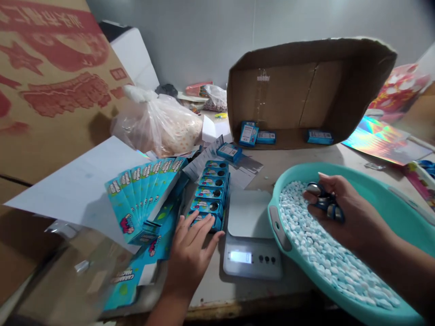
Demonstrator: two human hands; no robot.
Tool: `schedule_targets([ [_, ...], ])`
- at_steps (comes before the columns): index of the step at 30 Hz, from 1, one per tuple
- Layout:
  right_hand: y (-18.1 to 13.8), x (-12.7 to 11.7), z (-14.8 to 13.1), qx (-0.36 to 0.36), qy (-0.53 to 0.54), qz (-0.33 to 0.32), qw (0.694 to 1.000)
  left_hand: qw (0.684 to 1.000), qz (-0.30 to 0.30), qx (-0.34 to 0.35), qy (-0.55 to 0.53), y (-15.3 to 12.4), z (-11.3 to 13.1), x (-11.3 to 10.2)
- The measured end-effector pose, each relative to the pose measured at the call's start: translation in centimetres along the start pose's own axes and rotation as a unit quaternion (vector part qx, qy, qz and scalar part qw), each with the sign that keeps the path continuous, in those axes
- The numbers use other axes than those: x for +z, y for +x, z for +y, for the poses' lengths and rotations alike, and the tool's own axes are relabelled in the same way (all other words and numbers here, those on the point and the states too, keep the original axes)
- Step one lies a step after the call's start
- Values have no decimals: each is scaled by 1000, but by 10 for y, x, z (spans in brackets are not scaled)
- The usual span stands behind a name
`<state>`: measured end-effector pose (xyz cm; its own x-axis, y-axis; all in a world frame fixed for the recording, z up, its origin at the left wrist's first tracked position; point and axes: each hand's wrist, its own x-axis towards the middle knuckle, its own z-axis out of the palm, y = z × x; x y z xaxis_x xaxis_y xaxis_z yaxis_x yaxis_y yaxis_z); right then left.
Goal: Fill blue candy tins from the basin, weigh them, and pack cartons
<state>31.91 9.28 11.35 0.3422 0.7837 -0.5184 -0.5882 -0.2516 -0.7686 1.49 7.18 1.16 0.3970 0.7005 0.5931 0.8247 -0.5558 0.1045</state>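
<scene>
My left hand lies with its fingers spread over the near end of a row of small blue boxes, which have round dark openings. Over the teal basin, my right hand is closed around several small, shiny, dark-blue round pieces; their exact kind is unclear. Light-blue and white candies fill part of the basin below it. Between the box row and the basin stands a kitchen scale with a lit display and nothing on its plate.
Flat blue cartons are fanned out at the left on a white sheet. Behind, an open cardboard box on its side holds several small blue boxes. A knotted plastic bag and a large printed carton stand at the left.
</scene>
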Motion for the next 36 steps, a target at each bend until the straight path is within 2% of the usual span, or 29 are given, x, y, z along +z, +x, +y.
schedule_targets([
  [3,1,1,-2,-11,6,5,1000,999,33,-26,-27,-8,-4,9],
  [6,-4,5,2,-8,-4,-38,999,997,50,-32,-45,-12,-5,14],
  [8,-12,7,8,40,-35,-91,994,995,71,-46,-51,-9,5,12],
  [11,-24,8,21,141,-107,-184,967,975,142,-116,-122,8,39,3],
  [12,-28,7,26,163,-130,-207,956,964,139,-138,-179,16,53,1],
  [14,-32,6,34,178,-158,-224,945,940,33,-113,-319,32,82,-4],
  [16,-35,4,40,176,-155,-218,947,909,-31,-84,-407,47,105,-6],
  [17,-35,4,41,169,-147,-215,951,901,-32,-80,-426,52,113,-6],
  [19,-36,3,41,151,-137,-218,954,903,3,-87,-422,57,119,-7],
  [22,-33,3,37,113,-146,-226,956,942,69,-78,-318,53,103,-11],
  [24,-30,3,32,82,-150,-220,960,975,108,-60,-182,51,78,-16],
  [25,-29,3,30,65,-146,-217,963,987,107,-50,-109,51,63,-18],
  [26,-27,2,27,52,-141,-213,965,994,83,-37,-60,51,47,-19],
  [28,-24,1,22,32,-125,-211,969,1000,-6,-6,6,55,20,-19],
  [30,-22,-1,19,18,-119,-213,970,996,-71,-2,55,60,4,-17],
  [34,-18,-4,16,-8,-128,-226,966,984,-98,-9,147,62,2,-11],
  [36,-16,-6,15,-22,-134,-231,963,983,-96,8,157,59,3,-7],
])
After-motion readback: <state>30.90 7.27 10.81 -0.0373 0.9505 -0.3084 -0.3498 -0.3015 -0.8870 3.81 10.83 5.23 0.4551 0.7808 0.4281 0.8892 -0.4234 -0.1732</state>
